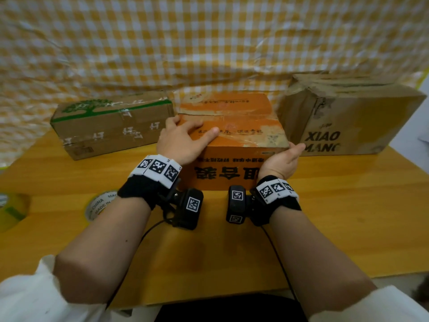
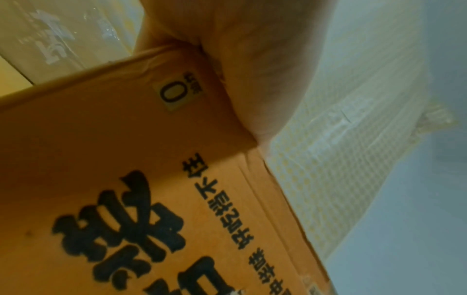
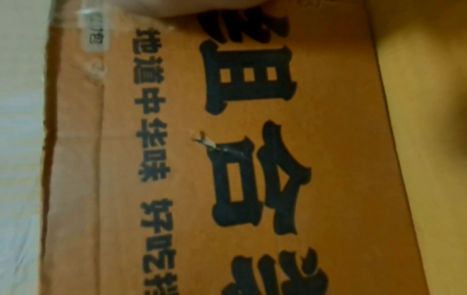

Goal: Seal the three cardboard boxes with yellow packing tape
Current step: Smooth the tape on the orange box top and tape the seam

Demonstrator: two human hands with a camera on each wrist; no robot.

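the orange box [image 1: 232,135] is held between both hands at the middle of the table [image 1: 232,240]. the left hand [image 1: 183,140] is laid flat on the lid's near-left corner, fingers straight and spread, the thumb stretched rightward along the near flap. the right hand [image 1: 282,159] is pressed against the near-right top corner, fingers fairly straight and relaxed, fingertips at the right edge; nothing is pinched by either hand. in the wrist views only the box's printed front is seen close up; the fingers themselves are mostly hidden there.

the box's long axis runs left to right, so the lid seam lies just beyond the left fingers and runs across them toward the right hand. whether fresh yellow tape lies on it cannot be told; old glossy tape is seen on the lid.

the tape roll [image 1: 98,205] lies flat on the table behind and outward of the left fingers, beside the left wrist, well apart from the right hand. the left hand is judged the nearer for fetching it, while the box could be steadied by the right. a second roll [image 1: 11,211] is seen further left, at the frame edge.

the green-printed box [image 1: 111,126] lies left of the left fingers, the brown box [image 1: 348,117] right of the right fingers, both set slightly further back.
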